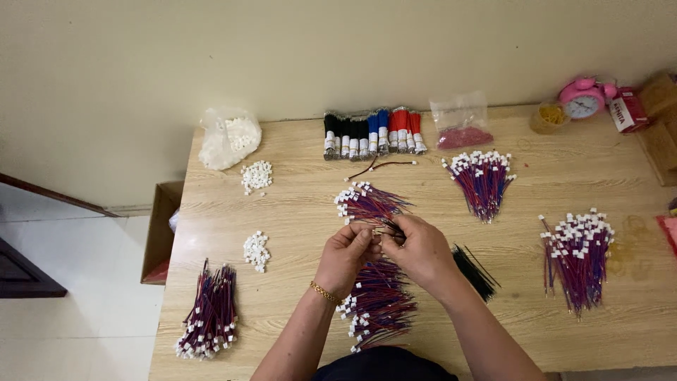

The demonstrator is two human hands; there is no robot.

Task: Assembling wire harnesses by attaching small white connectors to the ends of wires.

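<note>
My left hand [345,258] and my right hand [421,248] meet over the middle of the wooden table [296,212], fingertips pinched together on a thin red-and-blue wire lead [388,231]. Just beyond my fingers lies a fan of similar wires with white connectors [367,202]. Beneath my wrists another heap of the same wires [377,300] spreads toward me. A gold bracelet sits on my left wrist.
More wire bundles lie at the front left [210,315], back right [483,180] and right [578,254]. Two piles of white connectors [256,176] [256,250], a white bag [229,137], taped wire rolls [374,132], black ties [474,271], a pink clock [582,99].
</note>
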